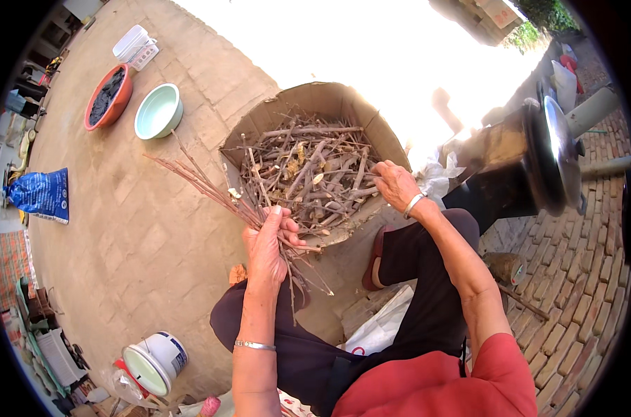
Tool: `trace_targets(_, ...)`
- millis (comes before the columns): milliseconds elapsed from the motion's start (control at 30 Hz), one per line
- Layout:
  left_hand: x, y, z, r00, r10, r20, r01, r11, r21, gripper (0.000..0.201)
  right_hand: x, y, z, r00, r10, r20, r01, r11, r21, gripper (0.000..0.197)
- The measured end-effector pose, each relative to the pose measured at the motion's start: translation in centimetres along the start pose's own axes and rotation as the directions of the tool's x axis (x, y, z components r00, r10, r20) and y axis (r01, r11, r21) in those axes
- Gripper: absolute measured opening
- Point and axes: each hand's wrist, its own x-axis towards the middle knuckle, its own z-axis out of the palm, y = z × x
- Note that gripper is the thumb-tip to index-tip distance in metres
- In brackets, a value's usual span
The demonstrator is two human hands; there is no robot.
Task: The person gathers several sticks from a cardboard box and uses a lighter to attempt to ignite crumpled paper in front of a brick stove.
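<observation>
My left hand [268, 243] is closed around a bundle of thin twigs [203, 182], held across the near left side of a round cardboard box [315, 94]. The twigs' long ends fan out to the upper left, and shorter ends poke out below my fist. Broken sticks [308, 167] fill the box in a loose heap. At the box's right rim, my right hand [397, 187] has its fingers curled in against the sticks. Whatever those fingers grip is hidden.
On the paving at upper left stand a pale green basin [158, 112], an orange basin [126, 94] with dark contents, and a white basket [143, 54]. A black stove [517, 153] with a metal lid is close on the right. A white bucket [168, 353] lies at lower left.
</observation>
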Motion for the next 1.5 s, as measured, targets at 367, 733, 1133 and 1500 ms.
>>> trace_targets(367,-0.5,1.2,1.2,0.991,-0.073,-0.116,0.072,0.997,-0.013,0.017,15.5,7.4,8.8,0.963,0.245,0.108,-0.237,0.968,-0.082,0.030)
trace_targets(733,0.1,1.9,1.2,0.980,-0.139,-0.140,0.137,0.990,-0.023,0.023,18.8,7.2,12.7,0.893,0.367,0.261,-0.330,0.928,-0.176,0.034)
trace_targets(1133,0.0,1.6,1.0,0.988,-0.136,-0.079,0.134,0.990,-0.031,0.028,15.0,5.5,0.2,0.888,0.394,0.237,-0.339,0.910,-0.240,0.028)
trace_targets(1500,0.5,0.1,0.6,0.987,-0.145,0.072,0.142,0.989,0.050,0.038,3.0,-1.8,-9.0,0.894,0.426,-0.141,-0.282,0.778,0.562,0.016)
